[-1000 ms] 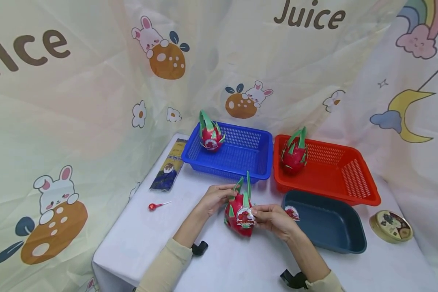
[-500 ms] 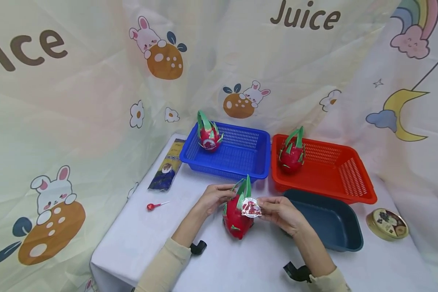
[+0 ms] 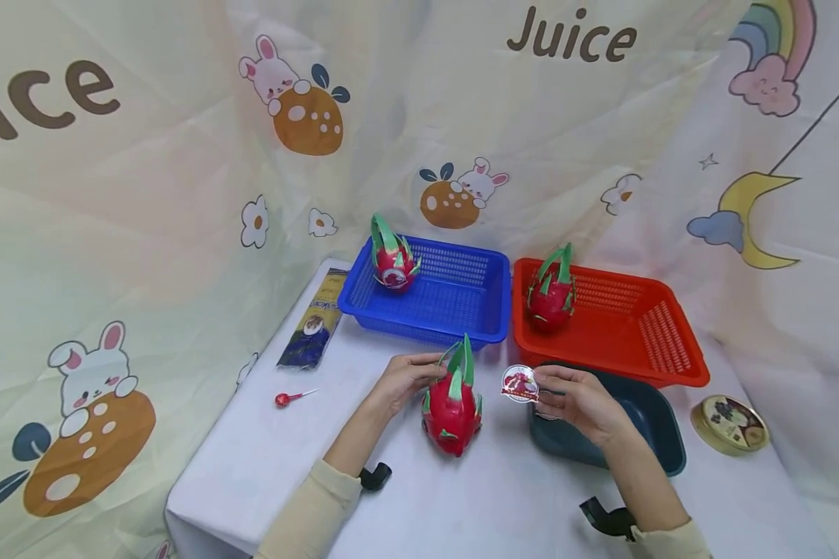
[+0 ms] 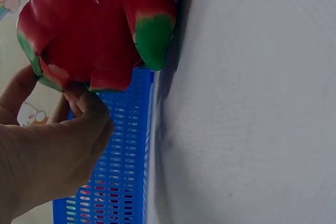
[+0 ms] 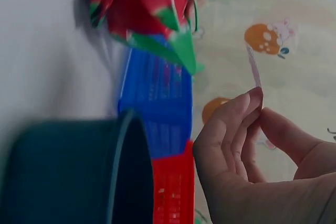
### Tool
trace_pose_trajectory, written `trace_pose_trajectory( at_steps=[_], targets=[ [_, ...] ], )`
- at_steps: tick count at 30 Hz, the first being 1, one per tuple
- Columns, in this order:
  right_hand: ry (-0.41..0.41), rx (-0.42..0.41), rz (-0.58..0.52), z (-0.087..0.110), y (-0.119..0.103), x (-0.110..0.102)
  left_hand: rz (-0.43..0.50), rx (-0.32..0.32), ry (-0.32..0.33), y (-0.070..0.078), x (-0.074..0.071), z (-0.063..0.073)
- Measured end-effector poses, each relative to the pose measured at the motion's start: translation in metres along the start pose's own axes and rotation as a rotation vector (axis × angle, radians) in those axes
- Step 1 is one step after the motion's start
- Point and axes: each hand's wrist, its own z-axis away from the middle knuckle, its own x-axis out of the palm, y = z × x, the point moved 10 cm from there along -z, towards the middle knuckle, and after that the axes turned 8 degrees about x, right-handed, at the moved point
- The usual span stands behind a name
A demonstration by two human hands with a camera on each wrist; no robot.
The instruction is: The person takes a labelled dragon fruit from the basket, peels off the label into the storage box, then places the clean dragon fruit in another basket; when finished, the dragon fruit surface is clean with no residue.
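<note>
Well, leftmost of the near dragon fruit [image 3: 451, 425] lie a red lollipop [image 3: 283, 400] and, farther back, a gold-and-blue packet [image 3: 312, 322]. Behind the near fruit, to its left, sits a blue basket [image 3: 454, 299] holding a labelled dragon fruit [image 3: 400, 261]. At the near fruit's upper left, the left hand [image 3: 407, 380] grips the leafy top with bent fingers; the red body seems to rest on the white cloth [image 3: 468, 505], its tip toward the person. That hold looks light — should it loosen, the rounded fruit could roll, and too hard a squeeze might bend the leaves. Just right of the near fruit, apart from it, is a round label [image 3: 520, 383], pinched at one edge by the thumb and fingertips of the right hand [image 3: 582, 400]. Something so thin could curl or slip from such a narrow pinch, and any stickiness might make it cling to the fingers. Farther right of the fruit stands a dark tub [image 3: 646, 411], partly hidden by the right hand — a careless sweep could nudge it. Behind them is a red basket [image 3: 615, 326] with another dragon fruit [image 3: 549, 308]; farthest right, a round tin [image 3: 732, 424].
</note>
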Motion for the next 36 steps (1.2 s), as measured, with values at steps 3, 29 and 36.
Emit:
trace_pose_trajectory(
  at_steps=[3,29,36],
  targets=[
    [0.01,-0.02,0.036,0.003,-0.006,-0.016,0.008,0.02,0.001,0.002,0.0,0.0],
    [0.247,0.111,0.377,-0.01,0.023,-0.124,-0.028,0.0,0.023,-0.004,-0.007,0.005],
    [0.319,0.119,0.424,-0.009,0.026,-0.14,-0.036,0.01,0.003,-0.002,0.0,0.0]
  ],
)
